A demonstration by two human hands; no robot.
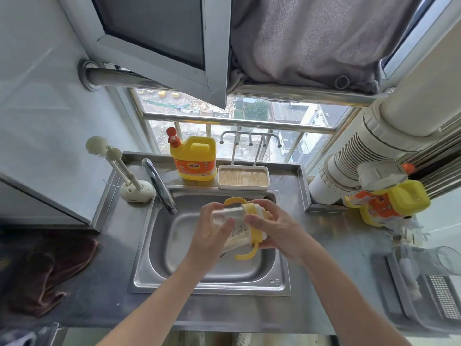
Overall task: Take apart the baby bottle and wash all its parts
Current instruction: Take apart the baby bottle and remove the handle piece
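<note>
**Baby bottle held sideways over the sink, both hands on it**

At the centre of the frame the baby bottle point(235, 227) lay on its side above the steel sink point(159, 270), clear of the basin floor. The left hand point(212, 229) was wrapped around the clear, graduated body at its base end, thumb across the front. The right hand point(272, 231) was closed around the yellow collar ring point(254, 226) at the neck end, thumb pressed on the ring's front. Two yellow handles point(245, 254) curved out from the ring, one toward the top of the frame, one toward the bottom. The nipple end was hidden behind the right hand.

The faucet point(159, 186) stood just left of the bottle, its spout pointing into the basin. In the upper middle, a yellow dish-soap jug point(195, 158) sat beside a small wooden-bottomed tray point(244, 178) behind the sink. At the left, bottle brushes point(107, 151) stood in a white holder. A dark cloth point(50, 268) lay on the counter at lower left.
</note>
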